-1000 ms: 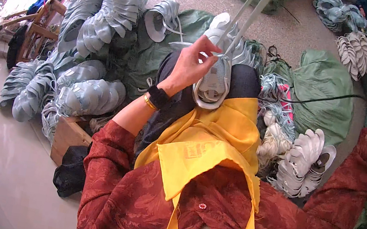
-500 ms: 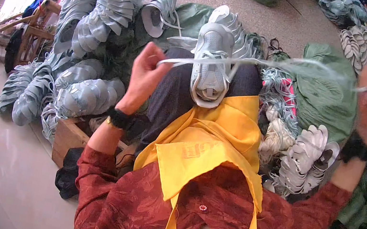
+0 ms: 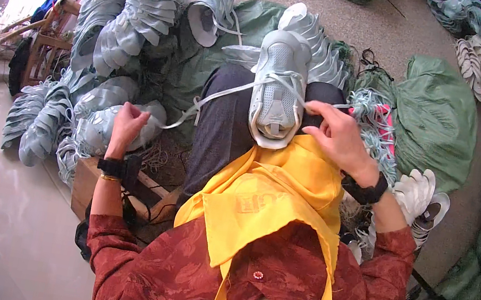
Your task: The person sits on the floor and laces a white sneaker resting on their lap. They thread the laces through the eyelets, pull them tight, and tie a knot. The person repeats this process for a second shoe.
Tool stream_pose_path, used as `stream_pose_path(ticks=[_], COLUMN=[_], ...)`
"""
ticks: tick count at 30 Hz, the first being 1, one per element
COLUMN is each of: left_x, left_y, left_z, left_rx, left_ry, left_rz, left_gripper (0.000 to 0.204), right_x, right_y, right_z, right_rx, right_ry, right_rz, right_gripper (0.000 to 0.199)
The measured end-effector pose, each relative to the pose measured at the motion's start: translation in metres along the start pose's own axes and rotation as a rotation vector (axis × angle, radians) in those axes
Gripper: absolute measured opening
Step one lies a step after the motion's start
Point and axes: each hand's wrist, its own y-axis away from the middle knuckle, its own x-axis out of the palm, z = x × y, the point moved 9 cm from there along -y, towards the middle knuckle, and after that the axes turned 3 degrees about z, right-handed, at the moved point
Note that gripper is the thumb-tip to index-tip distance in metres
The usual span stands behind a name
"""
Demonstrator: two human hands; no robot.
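Note:
A pale grey-blue sneaker (image 3: 278,93) rests on my lap, heel end toward me, with a pale shoelace (image 3: 224,93) across its upper. My left hand (image 3: 127,128) is out to the left with fingers pinched together. One slack end of the lace curves down close to those fingertips; whether they grip it I cannot make out. At the sneaker's right side is my right hand (image 3: 344,139), thumb and forefinger apart. Its forefinger tip is by the sneaker's edge and the lacing. Part of the lace shows just behind this hand.
Nested stacks of pale shoe uppers (image 3: 143,10) lie to the left, above a wooden box (image 3: 84,184). A single upper (image 3: 207,16) sits ahead. To the right are a green sack (image 3: 436,119), tangled laces (image 3: 369,111) and white uppers (image 3: 415,195).
My left hand has moved left and down, and my right hand has come in from far right to the sneaker's side. The lace, earlier stretched between both hands, now hangs slack on the left.

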Motion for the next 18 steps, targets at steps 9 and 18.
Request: stream_pose_path(ticks=[9, 18], left_x=[0.05, 0.091], left_y=[0.002, -0.013], left_z=[-0.214, -0.317], left_rx=[0.422, 0.59], left_ry=[0.593, 0.567], left_rz=[0.284, 0.291], left_gripper=[0.011, 0.015], right_x=[-0.019, -0.02], right_y=[0.011, -0.066], right_z=[-0.007, -0.014], right_rx=[0.06, -0.029], right_ry=[0.03, -0.088], right_rz=[0.046, -0.27], right_gripper=[0.012, 0.016])
